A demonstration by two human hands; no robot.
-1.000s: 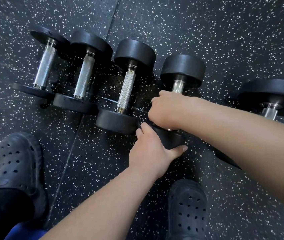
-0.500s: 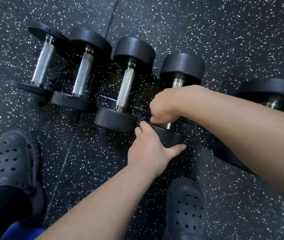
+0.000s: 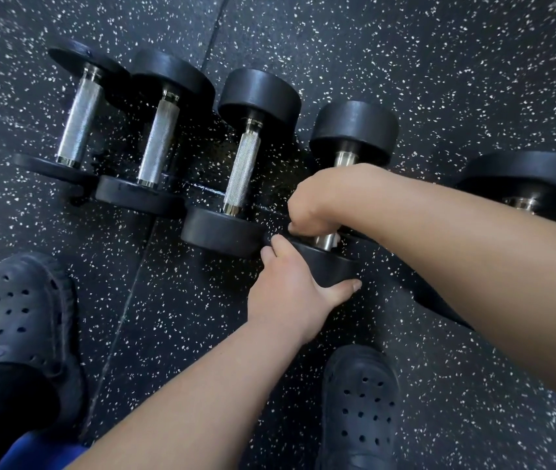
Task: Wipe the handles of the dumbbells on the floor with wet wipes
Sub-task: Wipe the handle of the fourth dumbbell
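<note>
Left hand: gripped the near end of a black round-ended, chrome-handled dumbbell.
Right hand: clenched around its handle.

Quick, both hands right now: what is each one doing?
Left hand: grips the fourth dumbbell by its near head.
Right hand: curled round that dumbbell's handle; no wipe visible.

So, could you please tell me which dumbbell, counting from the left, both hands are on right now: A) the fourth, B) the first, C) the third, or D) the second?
A: the right hand curls round the handle of the fourth dumbbell, while the left hand grips its near head.
</note>
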